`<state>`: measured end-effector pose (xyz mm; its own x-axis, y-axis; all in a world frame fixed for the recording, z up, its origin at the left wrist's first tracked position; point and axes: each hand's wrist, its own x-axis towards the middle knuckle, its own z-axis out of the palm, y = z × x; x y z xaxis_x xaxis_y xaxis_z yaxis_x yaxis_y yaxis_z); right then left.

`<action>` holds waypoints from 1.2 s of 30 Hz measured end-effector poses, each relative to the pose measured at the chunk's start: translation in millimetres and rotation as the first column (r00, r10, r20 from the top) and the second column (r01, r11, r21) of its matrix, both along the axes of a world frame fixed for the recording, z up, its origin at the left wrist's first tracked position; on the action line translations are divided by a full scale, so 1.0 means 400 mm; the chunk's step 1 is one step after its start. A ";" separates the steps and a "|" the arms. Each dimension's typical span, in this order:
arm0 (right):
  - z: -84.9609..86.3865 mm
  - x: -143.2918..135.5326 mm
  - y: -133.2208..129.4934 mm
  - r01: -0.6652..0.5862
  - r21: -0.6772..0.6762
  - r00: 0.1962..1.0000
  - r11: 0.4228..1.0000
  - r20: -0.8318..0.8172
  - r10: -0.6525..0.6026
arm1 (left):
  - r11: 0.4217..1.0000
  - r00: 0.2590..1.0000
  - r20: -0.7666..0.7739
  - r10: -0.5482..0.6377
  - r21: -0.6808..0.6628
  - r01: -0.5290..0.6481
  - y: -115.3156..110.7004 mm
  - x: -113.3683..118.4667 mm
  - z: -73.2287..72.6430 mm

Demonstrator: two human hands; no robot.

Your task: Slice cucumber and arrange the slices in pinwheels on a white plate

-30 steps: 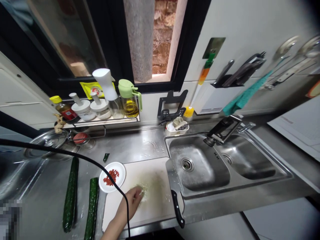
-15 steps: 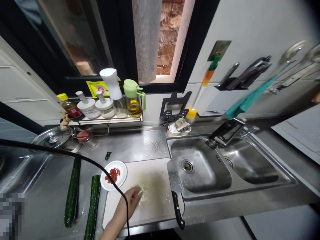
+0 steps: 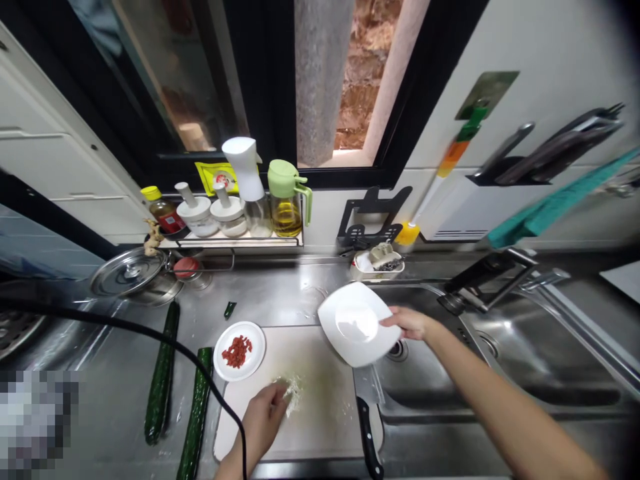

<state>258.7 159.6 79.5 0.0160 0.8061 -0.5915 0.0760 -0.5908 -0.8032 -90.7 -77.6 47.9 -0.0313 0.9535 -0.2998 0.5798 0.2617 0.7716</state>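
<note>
My right hand grips the edge of a white square plate, holding it tilted over the right end of the cutting board and the edge of the sink. Nothing lies on that plate. On the board, my left hand has its fingers curled together against a small heap of fine pale shreds; its fingertips are partly hidden. Beside it, a round white plate bears chopped red bits. A black-handled knife lies along the board's right edge, its blade partly under the square plate.
Two cucumbers lie left of the board. A black cable crosses the view near my left hand. The double sink is at right. Behind stand a rack of seasoning jars, a green-lidded oil bottle and a lidded pot.
My right hand has come into view from the right, carrying the white square plate over the board's edge. My left hand stays at the pale shreds. The view has shifted a little.
</note>
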 end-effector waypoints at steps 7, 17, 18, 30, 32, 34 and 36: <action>-0.135 -0.243 0.018 -0.046 -0.216 0.977 0.975 -0.215 -0.002 | 1.000 0.999 0.039 -0.008 -0.024 0.009 0.014 0.030 0.013; -0.194 -0.323 0.042 -0.020 -0.323 0.958 0.946 -0.276 -0.074 | 0.999 0.997 0.072 -0.001 -0.044 0.004 0.019 0.036 -0.024; -0.195 -0.326 0.041 -0.023 -0.322 0.958 0.947 -0.278 -0.071 | 0.999 0.997 0.074 0.001 -0.046 0.002 0.021 0.035 -0.025; -0.202 -0.341 0.033 -0.121 -0.210 0.992 0.970 -0.058 0.111 | 0.999 0.999 0.035 0.008 -0.047 -0.006 0.045 0.019 -0.020; -0.204 -0.346 0.033 -0.146 -0.187 0.986 0.971 0.048 0.158 | 0.999 1.000 0.025 0.017 -0.049 -0.016 0.046 0.014 -0.018; -0.204 -0.348 0.035 -0.177 -0.171 0.963 0.969 0.173 0.206 | 0.998 0.999 0.021 0.029 -0.050 -0.028 0.047 0.008 -0.016; -0.201 -0.346 0.041 -0.217 -0.161 0.918 0.963 0.303 0.257 | 0.998 0.999 0.018 0.039 -0.046 -0.038 0.046 0.000 -0.017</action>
<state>120.3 176.1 -0.7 0.0373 0.7318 -0.6805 0.4656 -0.6153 -0.6361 -90.8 -59.1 41.1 -0.0615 0.9371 -0.3437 0.5537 0.3185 0.7693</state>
